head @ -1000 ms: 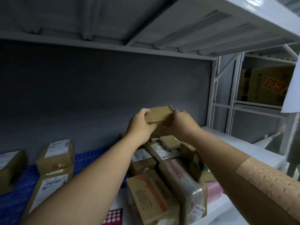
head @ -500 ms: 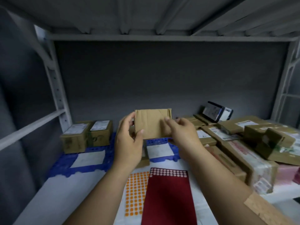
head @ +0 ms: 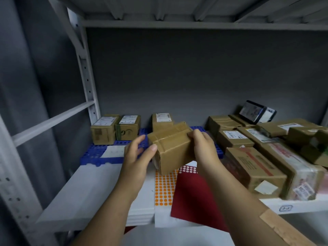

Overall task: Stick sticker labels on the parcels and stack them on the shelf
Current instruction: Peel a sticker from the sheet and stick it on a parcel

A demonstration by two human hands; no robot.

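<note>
Right hand (head: 202, 148) grips small brown cardboard parcel (head: 171, 148) at its right end, tilted above the orange dot sticker sheet (head: 164, 189); left hand (head: 137, 157) spread, thumb touching parcel's left corner.

Parcel stockroom (metal shelving (head: 88, 96), labelled boxes (head: 104, 130))

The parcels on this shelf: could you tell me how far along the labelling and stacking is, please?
Done: three boxes stand on the blue mat at the back. In hand: the right hand grips a brown parcel, the left hand touching it, above the orange sticker sheet; no dot sticker shows on it. Left: the pile of parcels on the right.
</note>
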